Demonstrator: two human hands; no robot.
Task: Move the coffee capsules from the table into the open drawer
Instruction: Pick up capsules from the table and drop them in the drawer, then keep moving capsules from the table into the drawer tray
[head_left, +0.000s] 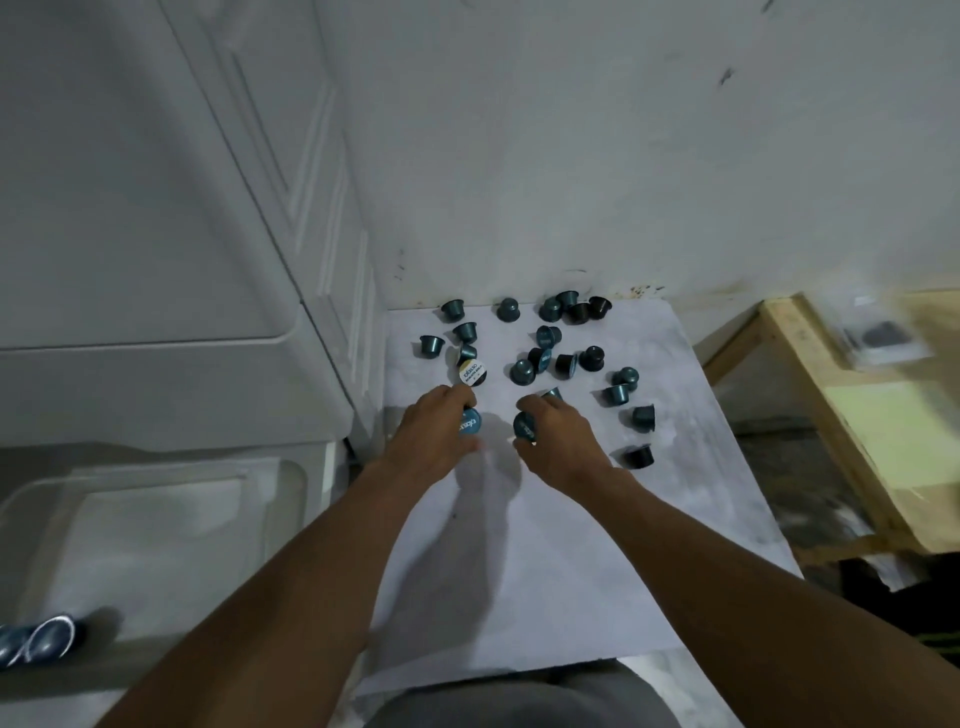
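Several dark teal coffee capsules (543, 358) lie scattered over the far half of a small white table (597, 545). My left hand (431, 441) is closed around a blue-lidded capsule (470, 422) near the table's left edge. Close beside it, my right hand (558, 441) grips another capsule (523, 427). One capsule with a white printed lid (471, 373) rests just beyond my left hand. The open drawer (156, 545) is at the lower left, white inside, with two capsules (36, 642) in its near corner.
A white drawer cabinet (156, 260) rises at the left, touching the table. A white wall (623, 156) stands behind the table. To the right is a wooden frame (810, 395) holding pale boards and a dark packet (883, 335).
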